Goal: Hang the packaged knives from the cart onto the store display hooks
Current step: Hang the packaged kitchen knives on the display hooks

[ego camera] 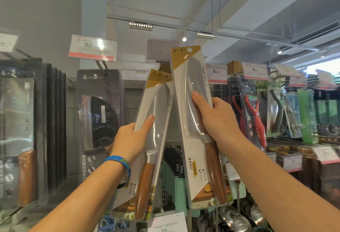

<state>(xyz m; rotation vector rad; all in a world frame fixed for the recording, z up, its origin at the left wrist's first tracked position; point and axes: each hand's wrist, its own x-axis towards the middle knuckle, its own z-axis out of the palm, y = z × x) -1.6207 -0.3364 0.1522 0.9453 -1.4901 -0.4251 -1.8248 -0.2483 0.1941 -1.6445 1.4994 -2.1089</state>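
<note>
White lower pack (160, 99) in left grip (128, 138), higher pack (189, 70) right grip (217, 119), maybe touching.

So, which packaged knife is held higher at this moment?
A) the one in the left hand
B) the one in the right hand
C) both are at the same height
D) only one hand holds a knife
B: the right hand holds the right package with its hang hole clearly above the top of the left package, which the left hand grips.
</note>
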